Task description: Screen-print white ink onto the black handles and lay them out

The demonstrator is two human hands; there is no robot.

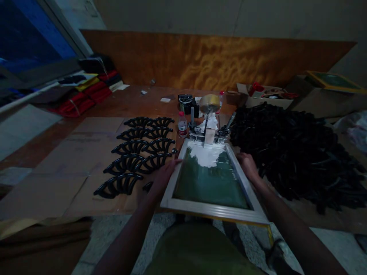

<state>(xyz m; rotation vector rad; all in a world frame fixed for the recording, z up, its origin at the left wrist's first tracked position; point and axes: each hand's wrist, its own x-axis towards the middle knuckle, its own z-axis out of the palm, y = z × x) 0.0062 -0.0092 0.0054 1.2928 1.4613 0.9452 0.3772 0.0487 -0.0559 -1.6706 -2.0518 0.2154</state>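
A screen printing frame [218,214] with pale metal rails lies before me, its near end reaching past the table edge. White ink [205,154] covers the far part of its green mesh [212,187], and a squeegee [210,136] stands in the ink at that end. At the left rail, my left hand [168,172] is closed, fingertips against the metal. My right hand [249,166] is closed at the right rail with curled fingers, some hidden. Left of the frame, rows of curved black slatted plastic pieces [122,164] lie on cardboard [69,152].
A large heap of black pieces [289,149] lies on the right. Behind the frame are a clamp [192,118], a roll of tape [210,103] and a red-capped bottle [182,125]. Red bundles [83,97] sit far left, an open carton [268,100] far right.
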